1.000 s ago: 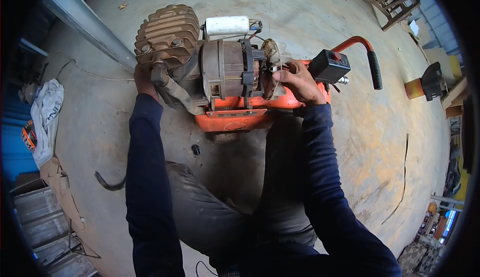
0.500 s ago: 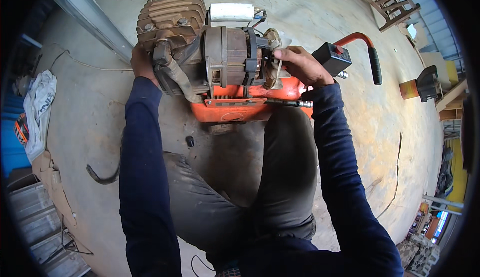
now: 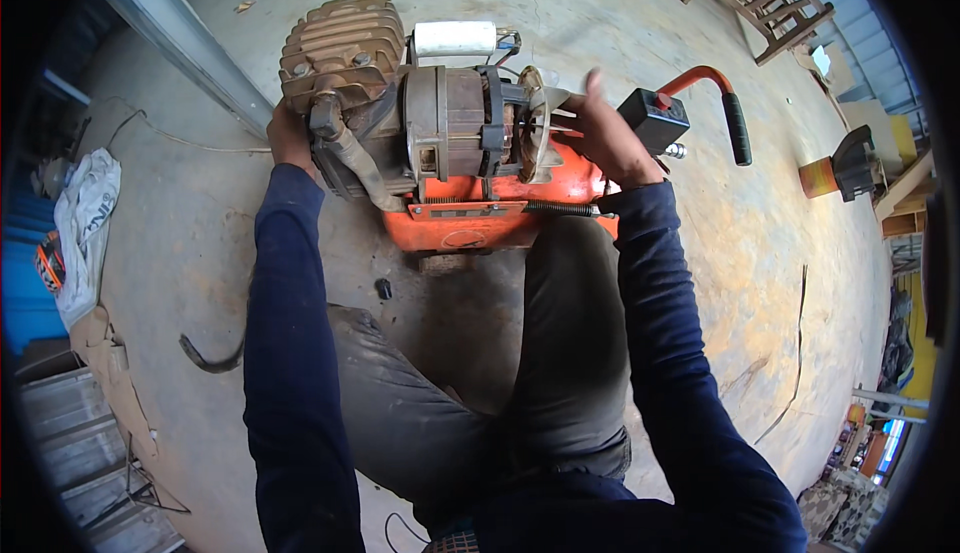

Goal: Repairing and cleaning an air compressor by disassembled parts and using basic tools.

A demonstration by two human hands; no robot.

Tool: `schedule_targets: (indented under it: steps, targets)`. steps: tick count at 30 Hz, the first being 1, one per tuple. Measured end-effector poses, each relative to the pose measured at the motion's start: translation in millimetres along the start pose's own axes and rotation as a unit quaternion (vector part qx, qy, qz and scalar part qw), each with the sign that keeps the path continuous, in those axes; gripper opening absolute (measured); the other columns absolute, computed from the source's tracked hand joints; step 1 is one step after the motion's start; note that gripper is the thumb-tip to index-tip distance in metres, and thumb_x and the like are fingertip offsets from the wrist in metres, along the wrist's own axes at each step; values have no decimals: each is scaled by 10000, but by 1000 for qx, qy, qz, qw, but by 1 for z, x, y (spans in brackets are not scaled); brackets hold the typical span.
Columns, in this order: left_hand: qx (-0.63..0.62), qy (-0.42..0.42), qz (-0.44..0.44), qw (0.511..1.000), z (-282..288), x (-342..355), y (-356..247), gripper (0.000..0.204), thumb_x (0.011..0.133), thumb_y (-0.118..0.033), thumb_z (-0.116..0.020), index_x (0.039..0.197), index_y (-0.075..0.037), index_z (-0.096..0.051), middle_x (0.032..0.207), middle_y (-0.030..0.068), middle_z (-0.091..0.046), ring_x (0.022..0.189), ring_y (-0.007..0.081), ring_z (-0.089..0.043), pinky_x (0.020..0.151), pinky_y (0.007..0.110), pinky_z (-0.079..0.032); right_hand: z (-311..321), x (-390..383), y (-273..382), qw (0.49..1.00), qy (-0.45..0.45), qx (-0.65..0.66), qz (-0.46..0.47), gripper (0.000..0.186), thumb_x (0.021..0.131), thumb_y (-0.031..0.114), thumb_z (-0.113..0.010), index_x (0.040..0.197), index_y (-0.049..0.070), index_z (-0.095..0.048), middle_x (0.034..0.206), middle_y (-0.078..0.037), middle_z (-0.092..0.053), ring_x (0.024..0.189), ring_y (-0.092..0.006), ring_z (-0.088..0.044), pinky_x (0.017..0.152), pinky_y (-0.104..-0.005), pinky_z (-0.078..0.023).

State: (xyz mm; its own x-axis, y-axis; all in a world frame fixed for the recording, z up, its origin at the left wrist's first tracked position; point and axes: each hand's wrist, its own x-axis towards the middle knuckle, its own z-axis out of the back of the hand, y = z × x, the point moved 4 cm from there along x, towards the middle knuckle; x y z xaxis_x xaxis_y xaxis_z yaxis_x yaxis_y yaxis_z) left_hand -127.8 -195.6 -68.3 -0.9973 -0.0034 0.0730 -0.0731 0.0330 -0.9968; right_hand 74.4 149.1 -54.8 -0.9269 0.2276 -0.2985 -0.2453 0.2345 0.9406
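An air compressor stands in front of my knees, with an orange tank (image 3: 570,179), a finned brown pump head (image 3: 345,38) and a bare electric motor (image 3: 450,123). My left hand (image 3: 288,140) lies against the pump's left side, its fingers hidden behind the metal. At the motor's right end sits a pale cooling fan (image 3: 537,118). My right hand (image 3: 610,141) is at that fan, thumb raised apart and fingers stretched toward the blades; some fingertips are hidden. Just right of this hand is a black switch box (image 3: 655,121) with a red knob.
An orange handle (image 3: 735,118) with a black grip rises at the compressor's right. A white cylinder (image 3: 455,39) sits behind the motor. On the concrete floor lie a small black cap (image 3: 383,288) and a curved black hose (image 3: 210,358). A metal post (image 3: 195,48) stands at far left.
My right thumb has lifted off the fan and now points up, and the fan has turned slightly. My left hand stays at the pump. The whole view has shifted a little.
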Motion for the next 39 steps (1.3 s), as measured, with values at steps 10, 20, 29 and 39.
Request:
schedule_targets:
  steps: [10, 20, 29, 39]
  targets:
    - [-117, 3, -26, 993, 1, 1, 14, 305, 981, -251, -463, 1102, -56, -664, 1015, 57, -680, 887, 148, -648, 771, 302, -515, -46, 10, 0, 997, -46, 53, 32, 733, 955, 571, -403, 1432, 14, -418, 1217, -132, -580, 1023, -221, -572, 932, -351, -445]
    - [-93, 26, -44, 994, 0, 0, 9, 299, 977, -234, -465, 1121, -55, -657, 1028, 53, -678, 897, 155, -650, 783, 306, -514, -40, -3, -6, 940, 32, -28, 339, 677, 814, 142, -479, 1475, 26, -387, 1419, -129, -509, 1282, -239, -497, 1071, -328, -365]
    - [-93, -20, 18, 995, 7, 5, 13, 301, 971, -195, -449, 1094, -38, -674, 1023, 62, -688, 893, 157, -648, 775, 317, -499, -32, -50, 30, 878, 35, -276, 389, 640, 610, -84, -474, 1221, 24, -633, 1442, -149, -494, 1294, -291, -501, 1063, -395, -400]
    - [-17, -14, -26, 999, 9, 16, 20, 281, 964, -136, -455, 1101, 7, -655, 1009, 84, -702, 862, 165, -647, 757, 324, -496, -56, -97, -8, 778, -117, -419, 454, 386, 661, -39, -552, 997, 38, -725, 1236, -161, -585, 1164, -337, -568, 982, -391, -459]
